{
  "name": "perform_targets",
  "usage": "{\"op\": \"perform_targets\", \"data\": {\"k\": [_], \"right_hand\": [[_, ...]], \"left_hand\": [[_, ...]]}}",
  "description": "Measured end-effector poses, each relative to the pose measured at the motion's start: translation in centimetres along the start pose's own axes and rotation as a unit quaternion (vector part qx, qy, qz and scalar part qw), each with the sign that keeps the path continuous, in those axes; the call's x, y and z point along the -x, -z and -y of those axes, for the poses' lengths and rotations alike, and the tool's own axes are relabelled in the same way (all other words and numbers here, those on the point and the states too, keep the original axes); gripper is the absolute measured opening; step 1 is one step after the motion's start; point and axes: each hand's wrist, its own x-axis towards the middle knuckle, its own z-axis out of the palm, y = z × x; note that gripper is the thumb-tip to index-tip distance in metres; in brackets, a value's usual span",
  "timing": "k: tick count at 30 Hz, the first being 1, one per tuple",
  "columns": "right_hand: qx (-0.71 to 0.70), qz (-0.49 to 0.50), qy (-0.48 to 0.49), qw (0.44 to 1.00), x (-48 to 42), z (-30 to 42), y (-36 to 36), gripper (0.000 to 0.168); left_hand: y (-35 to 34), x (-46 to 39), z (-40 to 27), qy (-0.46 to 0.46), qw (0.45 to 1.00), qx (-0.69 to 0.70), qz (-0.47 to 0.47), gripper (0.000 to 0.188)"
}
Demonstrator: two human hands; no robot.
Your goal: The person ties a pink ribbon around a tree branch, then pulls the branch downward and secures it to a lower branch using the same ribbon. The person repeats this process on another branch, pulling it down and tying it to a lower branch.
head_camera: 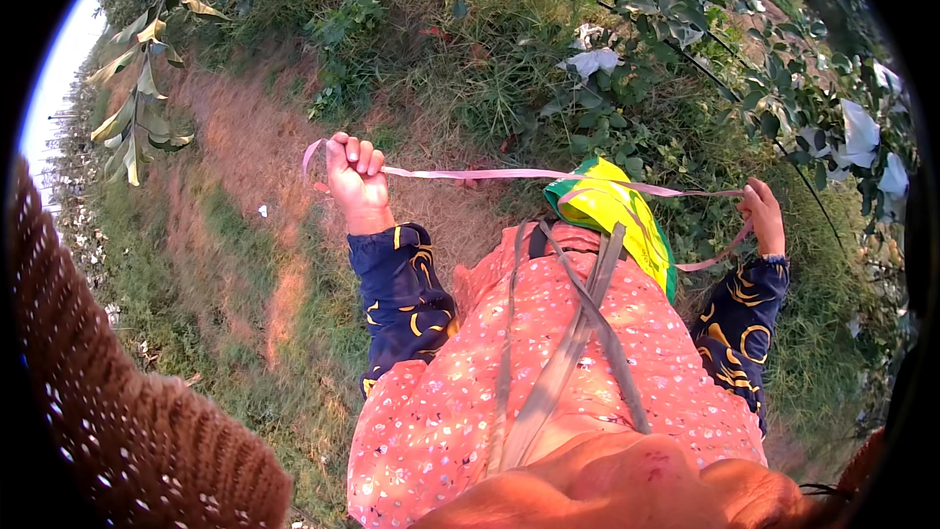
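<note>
A long pink ribbon runs across in front of me at waist height, fairly taut between both hands. My left hand is raised with its fingers curled around one stretch, and a short loop sticks out beyond it. On the other side, my right hand pinches the ribbon between thumb and fingers. From there a slack length drops and curves back over a yellow and green bag, which hangs at my waist and bears writing. The ribbon's far end is hard to make out against the bag.
Leafy branches with white coverings arch over the upper right. Another leafy branch droops at upper left. Dry grass covers the ground. Grey straps cross my floral top; brown knitted fabric fills the lower left.
</note>
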Motion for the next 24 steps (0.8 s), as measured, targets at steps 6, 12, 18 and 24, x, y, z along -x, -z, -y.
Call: {"op": "perform_targets", "data": {"k": [6,12,18,24], "right_hand": [[0.107,0.135,0.188,0.967,4.6,9.0,-9.4,0.045],[-0.292,0.433,0.082,0.849,8.0,15.2,-15.8,0.038],[-0.473,0.427,0.044,0.769,6.2,16.7,-15.6,0.033],[-0.162,0.455,0.140,0.864,6.2,17.6,-16.7,0.038]], "left_hand": [[-9.0,6.5,10.0,0.220,0.929,-0.265,0.133,0.023],[-11.2,11.7,16.2,0.154,0.724,-0.478,0.472,0.020],[-12.4,9.7,15.1,0.267,0.595,-0.590,0.476,0.019],[-11.3,7.1,15.3,0.233,0.882,-0.309,0.268,0.042]]}}
